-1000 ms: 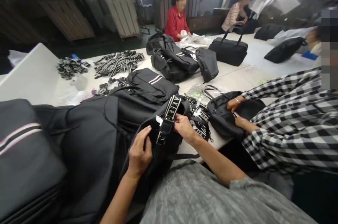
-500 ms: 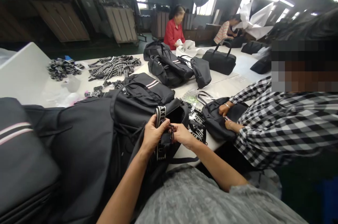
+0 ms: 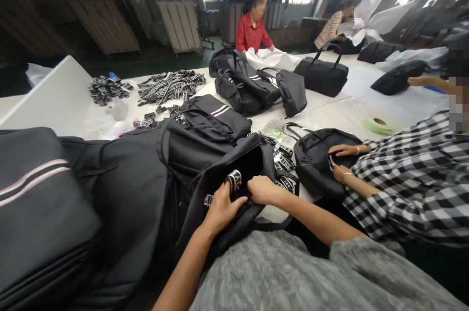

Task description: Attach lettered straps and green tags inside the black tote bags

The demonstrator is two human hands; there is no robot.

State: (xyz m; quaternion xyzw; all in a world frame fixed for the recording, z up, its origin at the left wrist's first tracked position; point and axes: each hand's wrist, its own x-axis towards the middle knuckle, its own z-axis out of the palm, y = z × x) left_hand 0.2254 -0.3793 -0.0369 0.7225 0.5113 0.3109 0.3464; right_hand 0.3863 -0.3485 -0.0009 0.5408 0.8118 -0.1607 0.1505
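Note:
A black bag [image 3: 200, 223] stands in front of me with its mouth wide. At the opening my left hand [image 3: 223, 206] is closed round a black-and-white lettered strap [image 3: 234, 179], which curls over its fingers; more lettering shows lower, inside the bag. My right hand [image 3: 263, 190] is curled into a fist at the right side of the opening, close to the left hand. Its fingertips are turned away, so what they pinch is hidden. Just beyond the right hand, a heap of lettered straps [image 3: 284, 157] lies on the table.
Black bags with striped bands [image 3: 34, 181] crowd the left. Piled straps [image 3: 172, 86] and more bags [image 3: 247, 84] lie across the white table [image 3: 322, 111]. On my right, a person in a checked shirt [image 3: 399, 179] handles a black bag [image 3: 311, 162]. Green tape [image 3: 377, 125] lies behind.
My hands, which held the strap and its black fitting together above the bag, have lowered into its mouth and moved slightly apart. The view has turned a little right.

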